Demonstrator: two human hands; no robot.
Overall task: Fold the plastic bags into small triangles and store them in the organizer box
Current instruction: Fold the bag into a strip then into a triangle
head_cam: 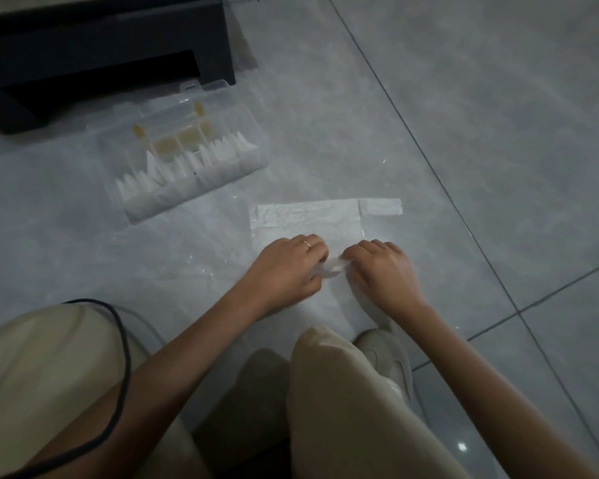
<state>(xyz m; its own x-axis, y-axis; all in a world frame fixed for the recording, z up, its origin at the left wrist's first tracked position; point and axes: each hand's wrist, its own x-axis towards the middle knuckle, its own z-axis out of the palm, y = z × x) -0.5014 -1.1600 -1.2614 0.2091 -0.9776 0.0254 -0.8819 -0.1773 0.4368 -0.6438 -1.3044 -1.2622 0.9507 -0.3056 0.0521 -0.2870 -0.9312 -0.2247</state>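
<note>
Task well underway. Organizer box (159, 205) open on floor (464, 133), far-left, just in front of dark furniture (101, 46). Front row packed w/ folded triangles (159, 171), so many bags done. Back compartments look yellowish; contents unclear.

One plastic bag (305, 216) flat on floor in front of the knees, handle strip (381, 206) sticking out at far-right corner. Not yet a triangle; judged early in the fold, at the lengthwise stage.

Left hand (287, 264) and right hand (381, 267) both curled, pinching a bunched bit of bag's near edge between them.

Left to do: finish fold, tuck, drop in box.

Hard to see:
- dim light
- fingertips hidden under knuckles
- near part of bag covered by hands and knee
- faint glints on floor left of bag, maybe more clear bags, can't confirm
- count of bags left unknown
</note>
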